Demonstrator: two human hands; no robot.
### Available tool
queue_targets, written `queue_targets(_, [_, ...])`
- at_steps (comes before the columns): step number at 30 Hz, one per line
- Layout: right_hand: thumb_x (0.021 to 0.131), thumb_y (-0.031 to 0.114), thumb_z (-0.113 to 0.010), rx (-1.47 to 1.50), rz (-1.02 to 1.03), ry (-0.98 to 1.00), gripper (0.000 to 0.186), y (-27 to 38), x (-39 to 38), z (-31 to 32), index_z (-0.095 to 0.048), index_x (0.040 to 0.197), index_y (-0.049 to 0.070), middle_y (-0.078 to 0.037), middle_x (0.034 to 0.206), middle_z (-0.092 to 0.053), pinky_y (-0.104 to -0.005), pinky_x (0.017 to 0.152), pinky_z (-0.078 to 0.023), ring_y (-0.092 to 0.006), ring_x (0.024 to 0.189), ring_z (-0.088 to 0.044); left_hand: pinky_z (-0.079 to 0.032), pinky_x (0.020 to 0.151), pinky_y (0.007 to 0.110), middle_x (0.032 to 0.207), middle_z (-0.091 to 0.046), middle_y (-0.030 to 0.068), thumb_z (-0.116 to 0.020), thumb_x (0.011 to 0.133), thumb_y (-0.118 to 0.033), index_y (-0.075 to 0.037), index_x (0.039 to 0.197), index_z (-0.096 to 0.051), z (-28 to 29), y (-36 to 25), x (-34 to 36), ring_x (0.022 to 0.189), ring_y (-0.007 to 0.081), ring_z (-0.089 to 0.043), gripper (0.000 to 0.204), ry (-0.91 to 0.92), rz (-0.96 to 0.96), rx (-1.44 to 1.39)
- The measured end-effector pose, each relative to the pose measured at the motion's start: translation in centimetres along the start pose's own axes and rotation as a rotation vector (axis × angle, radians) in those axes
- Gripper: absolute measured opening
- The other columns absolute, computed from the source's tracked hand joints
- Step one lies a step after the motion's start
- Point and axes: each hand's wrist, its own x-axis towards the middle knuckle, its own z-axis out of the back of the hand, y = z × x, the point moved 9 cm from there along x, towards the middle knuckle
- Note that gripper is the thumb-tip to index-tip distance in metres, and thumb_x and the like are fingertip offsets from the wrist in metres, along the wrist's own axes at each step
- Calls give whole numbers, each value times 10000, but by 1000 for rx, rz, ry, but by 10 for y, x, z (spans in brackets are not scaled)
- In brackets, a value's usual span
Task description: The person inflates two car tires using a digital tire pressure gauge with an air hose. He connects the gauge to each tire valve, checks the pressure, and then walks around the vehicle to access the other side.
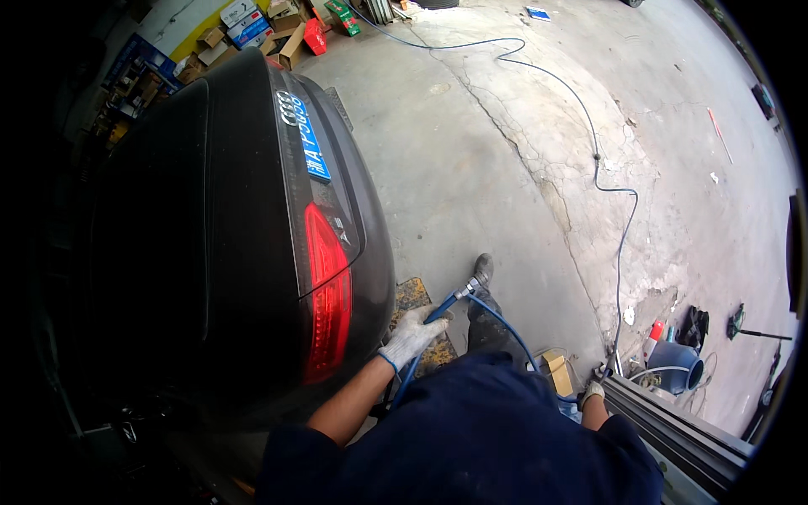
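Left hand point(414, 330), gloved, closed round the blue hose point(515, 332), just short of its metal fitting point(467, 289): a grip that leaves the metal end free and pointing forward, easy to steer, I'd judge. And there's the hose, looping in front of the body, then running down toward the right hand point(592, 392). That one's gloved too, low by the rail point(677, 422), close to the hose; whether it's gripping, I can't tell. The slack between them looks handy for giving the fitting play.

Just left, the dark car point(160, 244), tail light point(328, 295) close beside the left forearm. A worn yellow-and-black board point(412, 293) lies by the bumper, a boot point(483, 266) ahead of the body. On the right, a yellow box point(557, 373) near the rail, a blue barrel point(688, 364) tipped over beyond it.

Underneath it all, grey concrete floor point(446, 168), cracked, paler and flaking to the right, with a long line point(594, 126) snaking across. Far left, cartons point(290, 46) piled against a yellow-and-white wall point(189, 34), the corner dim, the floor bright.
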Motion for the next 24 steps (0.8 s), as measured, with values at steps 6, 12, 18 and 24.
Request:
queue_targets(6, [930, 354, -401, 19, -78, 201, 339, 179, -50, -120, -558, 686, 180, -2, 641, -551, -329, 665, -486, -193, 679, -593, -476, 523, 222, 792, -647, 47, -599, 945, -140, -30, 1170, -637, 34, -156, 145, 568, 69, -555, 253, -46, 7, -57])
queue_targets(12, [1009, 263, -495, 444, 135, 406, 267, 453, -262, -346, -428, 769, 168, 28, 520, -341, -314, 425, -349, -157, 386, -312, -536, 657, 269, 852, -650, 68, -698, 860, -82, 35, 1140, -622, 123, -297, 248, 691, 123, -619, 313, 21, -157, -310])
queue_targets(18, [984, 111, -535, 501, 511, 1051, 59, 651, -528, -611, -500, 940, 94, -75, 745, -592, -538, 823, -564, -282, 728, -625, -513, 678, 242, 817, -643, 39, -768, 778, -75, 6, 1019, -643, 234, -435, 395, 705, 110, -616, 283, -16, -233, -199])
queue_targets(24, [973, 115, -581, 261, 611, 1337, 106, 710, -831, -761, -489, 1009, 78, -106, 849, -608, -519, 859, -552, -290, 854, -646, -514, 681, 257, 808, -558, -17, -840, 731, -157, -39, 1127, -633, 359, -588, 538, 760, 97, -590, 462, -108, -324, -100])
